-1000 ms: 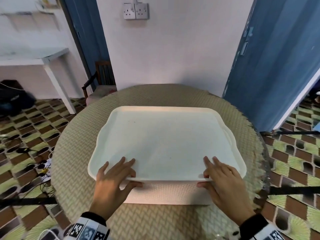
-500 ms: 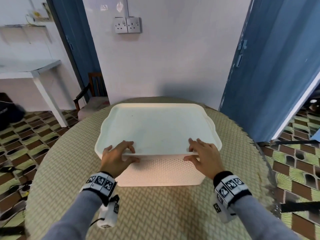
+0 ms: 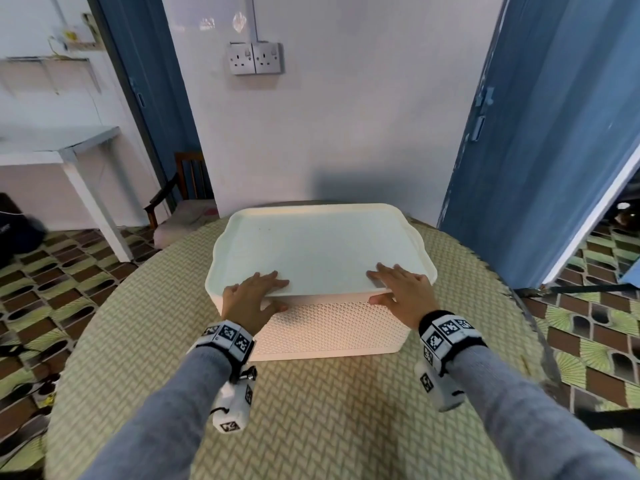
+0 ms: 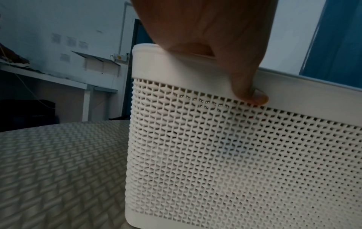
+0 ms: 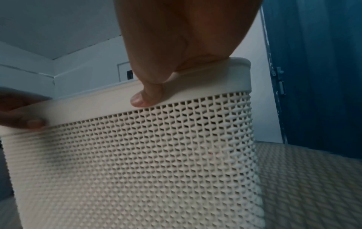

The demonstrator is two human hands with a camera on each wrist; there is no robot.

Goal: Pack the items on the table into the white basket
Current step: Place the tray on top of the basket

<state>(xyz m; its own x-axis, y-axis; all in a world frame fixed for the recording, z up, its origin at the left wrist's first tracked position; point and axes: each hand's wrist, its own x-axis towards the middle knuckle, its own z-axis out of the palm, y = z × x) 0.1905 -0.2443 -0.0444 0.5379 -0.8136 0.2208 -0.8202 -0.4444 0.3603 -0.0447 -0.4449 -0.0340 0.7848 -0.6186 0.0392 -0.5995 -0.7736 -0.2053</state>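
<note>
Fingers (image 3: 273, 277) of your left hand (image 3: 251, 299) lie flat on lid (image 3: 311, 251); thumb (image 4: 246, 86) hooks over lid's front rim, pinching edge. Right hand (image 3: 403, 294) mirrors: fingers flat on top, thumb (image 5: 149, 94) under rim. White basket (image 3: 332, 323) directly below fingertips, standing on woven table mat (image 3: 311, 420), lid seated. No loose items visible near your fingers. Step, as judged: securing or freeing lid. Next move likely needs even pressure or lift at both thumbs, lest lid tilt.
</note>
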